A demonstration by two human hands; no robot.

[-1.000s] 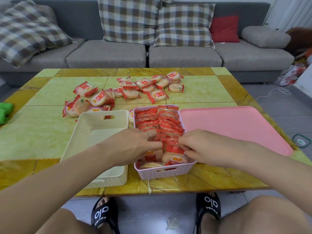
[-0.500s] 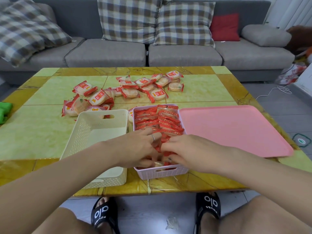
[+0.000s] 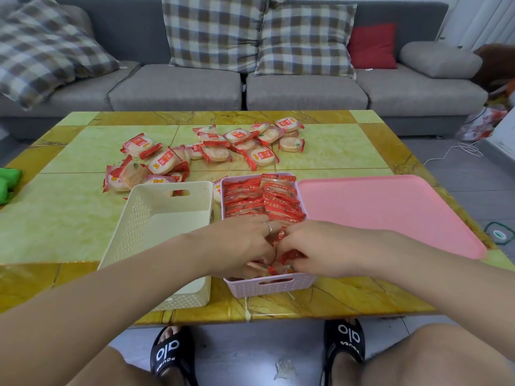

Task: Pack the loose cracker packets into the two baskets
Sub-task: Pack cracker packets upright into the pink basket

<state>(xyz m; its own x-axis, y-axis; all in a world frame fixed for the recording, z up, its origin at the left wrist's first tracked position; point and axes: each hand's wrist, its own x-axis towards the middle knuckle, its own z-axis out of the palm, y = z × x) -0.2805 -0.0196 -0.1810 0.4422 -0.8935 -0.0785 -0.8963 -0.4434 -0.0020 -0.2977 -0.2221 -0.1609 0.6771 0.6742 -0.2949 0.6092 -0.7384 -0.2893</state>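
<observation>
Marble table (image 3: 83, 218), both hands (image 3: 278, 246) curled among packets (image 3: 281, 267) in pink basket (image 3: 267, 285), grip unclear.

Hidden under the hands

Both hands cover the pink basket's (image 3: 269, 285) near-end packets, fingertips buried among wrappers (grip unreadable); the cream basket (image 3: 156, 218) hides some loose packets (image 3: 164, 162), whose print is too small.

Both forearms reach forward and converge. The left hand (image 3: 239, 246) and right hand (image 3: 320, 247) meet knuckle to knuckle, fingers curled downward, palms down.
</observation>
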